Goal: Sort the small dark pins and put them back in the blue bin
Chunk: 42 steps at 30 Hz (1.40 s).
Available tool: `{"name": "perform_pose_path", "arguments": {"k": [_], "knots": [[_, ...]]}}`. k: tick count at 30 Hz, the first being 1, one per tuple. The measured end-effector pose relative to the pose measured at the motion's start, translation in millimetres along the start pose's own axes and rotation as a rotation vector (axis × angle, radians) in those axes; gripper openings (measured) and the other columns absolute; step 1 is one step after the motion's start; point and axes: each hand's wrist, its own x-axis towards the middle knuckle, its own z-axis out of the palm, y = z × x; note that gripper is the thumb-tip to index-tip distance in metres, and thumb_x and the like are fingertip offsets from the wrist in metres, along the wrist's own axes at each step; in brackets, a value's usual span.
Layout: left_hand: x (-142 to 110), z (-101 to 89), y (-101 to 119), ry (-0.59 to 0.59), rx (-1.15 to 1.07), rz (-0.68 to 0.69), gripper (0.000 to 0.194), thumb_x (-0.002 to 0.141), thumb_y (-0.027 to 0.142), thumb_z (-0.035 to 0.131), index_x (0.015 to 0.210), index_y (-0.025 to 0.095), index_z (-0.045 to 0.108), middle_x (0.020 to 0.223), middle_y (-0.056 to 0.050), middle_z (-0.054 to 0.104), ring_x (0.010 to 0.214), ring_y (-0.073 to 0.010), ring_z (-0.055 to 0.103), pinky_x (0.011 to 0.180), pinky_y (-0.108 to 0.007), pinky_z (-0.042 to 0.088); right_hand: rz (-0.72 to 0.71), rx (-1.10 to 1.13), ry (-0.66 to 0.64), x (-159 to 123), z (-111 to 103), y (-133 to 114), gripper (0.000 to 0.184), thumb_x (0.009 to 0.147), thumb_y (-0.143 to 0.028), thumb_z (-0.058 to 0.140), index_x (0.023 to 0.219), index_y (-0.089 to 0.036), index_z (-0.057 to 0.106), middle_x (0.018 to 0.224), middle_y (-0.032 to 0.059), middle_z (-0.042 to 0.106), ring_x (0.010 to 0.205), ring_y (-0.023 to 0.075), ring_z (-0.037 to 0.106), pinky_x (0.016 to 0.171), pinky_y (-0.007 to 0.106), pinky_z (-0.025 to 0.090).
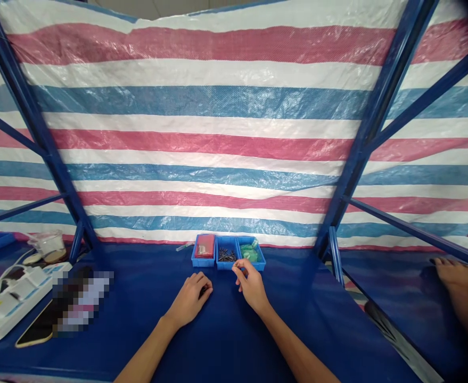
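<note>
Three small blue trays stand side by side at the back of the blue table. The left tray (204,261) holds red pieces, the middle tray (226,264) holds small dark screws, and the right tray (257,264) holds green pieces. My right hand (251,284) is raised just in front of the middle tray, its fingertips pinched on a tiny dark part. My left hand (189,299) rests on the table with its fingers curled over something small and dark that I cannot make out.
A white power strip (14,303) with cables and a phone (42,327) lie at the left. A clear cup (51,246) stands behind them. Blue frame posts (333,250) flank the bench. Another person's hand (459,276) rests at the far right. A striped tarp (234,133) hangs behind.
</note>
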Motion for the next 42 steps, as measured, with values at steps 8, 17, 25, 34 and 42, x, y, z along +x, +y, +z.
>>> {"name": "perform_pose_path", "arguments": {"k": [8,17,25,34,42], "knots": [[-0.1,1.3,-1.7,0.007,0.012,0.004,0.021,0.107,0.036,0.049,0.096,0.025,0.064,0.1,-0.003,0.065,0.093,-0.0217,0.06,0.089,-0.037,0.047,-0.199,-0.161,0.062,2.3,-0.9,2.4,0.019,0.091,-0.041,0.067,0.083,-0.023,0.067,0.089,0.002,0.061,0.071,0.0181,0.057,0.07,0.031,0.051],[-0.2,1.1,-1.7,0.007,0.003,0.007,0.024,0.108,0.038,0.048,0.096,0.025,0.064,0.101,-0.004,0.065,0.095,-0.0222,0.06,0.089,-0.038,0.047,-0.118,-0.067,0.051,0.0,-1.4,-2.8,0.03,0.092,-0.053,0.064,0.088,-0.024,0.068,0.092,0.0036,0.065,0.069,0.0189,0.061,0.049,0.026,0.049],[0.3,2.7,-2.7,0.005,0.012,-0.001,0.02,0.107,0.036,0.05,0.096,0.025,0.063,0.1,-0.002,0.064,0.094,-0.0214,0.059,0.089,-0.036,0.046,0.023,0.034,0.01,1.4,-0.7,3.1,0.034,0.089,-0.057,0.067,0.094,-0.024,0.067,0.071,-0.0024,0.062,0.05,0.0144,0.055,0.041,0.023,0.043],[-0.4,1.0,-1.1,0.004,0.008,-0.001,0.022,0.108,0.037,0.048,0.096,0.025,0.063,0.1,-0.003,0.065,0.094,-0.0218,0.059,0.086,-0.037,0.046,-0.217,-0.161,0.079,2.7,-1.1,3.0,0.025,0.089,-0.046,0.071,0.079,-0.023,0.067,0.085,0.0012,0.06,0.066,0.0166,0.054,0.069,0.031,0.052],[0.0,2.2,-3.3,0.011,0.005,0.01,0.024,0.108,0.038,0.048,0.097,0.025,0.064,0.101,-0.003,0.065,0.095,-0.0218,0.059,0.089,-0.037,0.046,-0.027,0.041,0.037,2.4,-1.8,2.0,0.048,0.09,-0.067,0.065,0.098,-0.021,0.074,0.09,0.0052,0.068,0.062,0.017,0.062,0.042,0.024,0.049]]}}
